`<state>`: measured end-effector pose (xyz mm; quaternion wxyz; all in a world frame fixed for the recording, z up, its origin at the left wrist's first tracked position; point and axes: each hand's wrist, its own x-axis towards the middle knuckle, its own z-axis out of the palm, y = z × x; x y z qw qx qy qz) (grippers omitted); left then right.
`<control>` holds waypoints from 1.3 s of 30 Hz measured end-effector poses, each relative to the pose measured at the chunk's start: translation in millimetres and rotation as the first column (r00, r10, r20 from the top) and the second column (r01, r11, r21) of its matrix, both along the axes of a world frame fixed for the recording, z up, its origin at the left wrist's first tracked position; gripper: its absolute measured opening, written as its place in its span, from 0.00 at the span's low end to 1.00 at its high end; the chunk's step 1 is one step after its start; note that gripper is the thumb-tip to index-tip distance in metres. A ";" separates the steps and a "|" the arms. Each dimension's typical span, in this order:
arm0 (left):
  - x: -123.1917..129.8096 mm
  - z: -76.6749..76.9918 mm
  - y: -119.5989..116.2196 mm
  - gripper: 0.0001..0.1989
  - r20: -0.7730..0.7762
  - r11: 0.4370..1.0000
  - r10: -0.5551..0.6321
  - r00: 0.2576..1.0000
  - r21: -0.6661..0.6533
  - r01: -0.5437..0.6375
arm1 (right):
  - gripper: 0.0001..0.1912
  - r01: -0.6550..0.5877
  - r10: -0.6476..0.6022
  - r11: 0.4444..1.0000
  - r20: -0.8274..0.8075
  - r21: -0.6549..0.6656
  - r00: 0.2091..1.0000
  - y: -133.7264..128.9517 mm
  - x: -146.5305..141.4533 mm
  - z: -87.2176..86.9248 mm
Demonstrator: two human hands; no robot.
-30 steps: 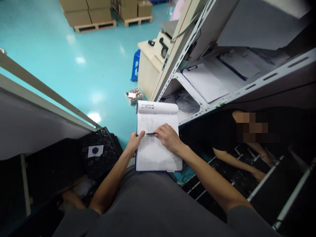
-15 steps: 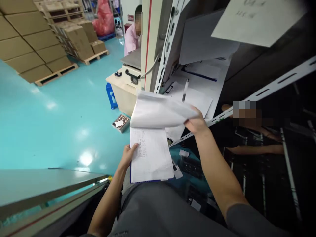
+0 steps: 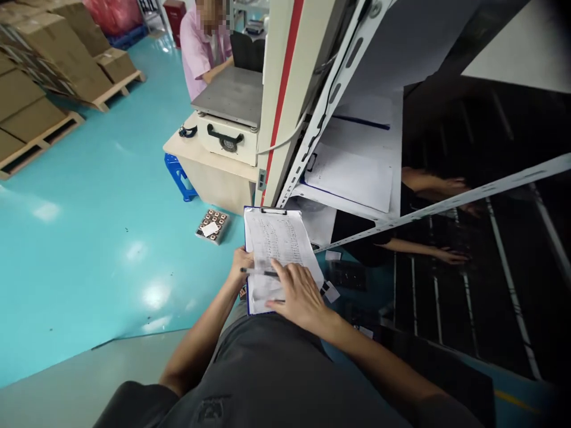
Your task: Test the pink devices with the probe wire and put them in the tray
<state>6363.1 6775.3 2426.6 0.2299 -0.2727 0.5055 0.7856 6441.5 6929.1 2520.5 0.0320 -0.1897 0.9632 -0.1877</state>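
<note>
My left hand (image 3: 241,264) is closed on the left edge of a clipboard (image 3: 247,238), held low in front of my body. Under the clip at its top lie white sheets (image 3: 279,229) with rows of writing. Across the lower part of the paper is my right hand (image 3: 300,292), its fingers bent over a pen (image 3: 259,271). The pen points left, with its dark end close to my left hand; its other end is hidden under my right fingers.
A metal shelf rack at right holds another clipboard with papers (image 3: 352,172). Behind a post (image 3: 281,89), a person in pink (image 3: 196,59) works by a table bearing a boxy machine (image 3: 229,139). A tray of small parts (image 3: 213,226) sits on the floor. Boxes on pallets (image 3: 66,59) stand far left.
The lifted pages now lie flat on the clipboard. My right hand has moved from their raised edge down onto the paper, with a pen. The pen seen on the shelf is gone from there.
</note>
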 end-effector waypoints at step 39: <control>-60.0 6.2 35.7 0.34 -0.213 0.943 -0.320 0.923 0.025 0.333 | 0.30 0.560 -0.462 0.685 0.316 -0.466 0.829 113.9 -51.2 108.3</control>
